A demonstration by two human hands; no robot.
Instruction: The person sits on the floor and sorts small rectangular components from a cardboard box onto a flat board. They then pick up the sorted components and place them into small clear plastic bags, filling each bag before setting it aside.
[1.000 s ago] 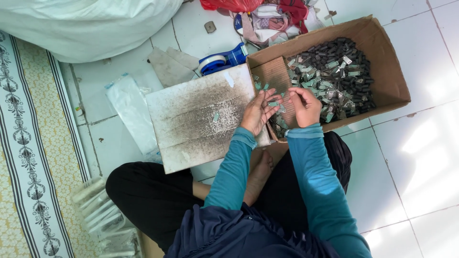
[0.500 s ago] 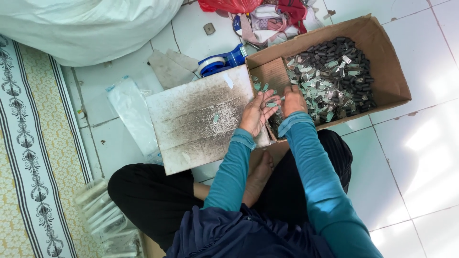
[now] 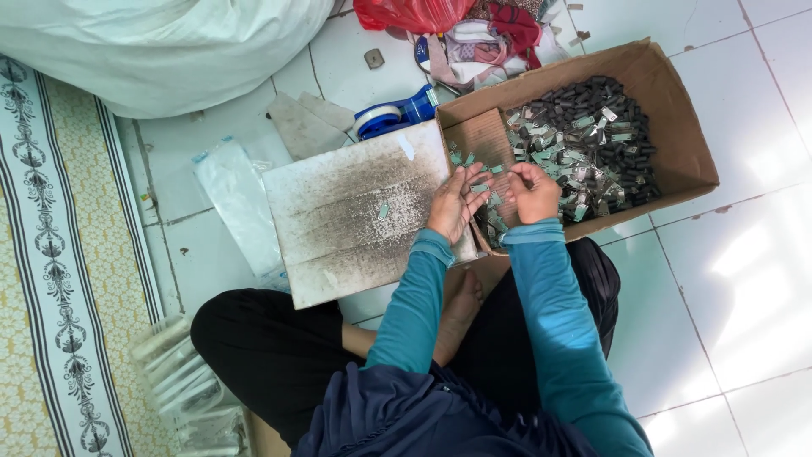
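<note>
My left hand and my right hand meet over the near left corner of a brown cardboard box. The box holds a heap of several small dark and pale green pieces. My left hand pinches one small green piece between its fingertips. My right hand is curled next to it, and what it grips is hidden by the fingers. A worn white board speckled with dark marks lies left of the box, with one green piece on it.
A blue tape dispenser lies behind the board. Clear plastic bags sit left of it. A big white sack, red cloth and a patterned mat border the tiled floor. More bagged packs lie by my knee.
My right hand has drawn back from the heap in the box toward my left hand. Both hands now sit a little nearer to me.
</note>
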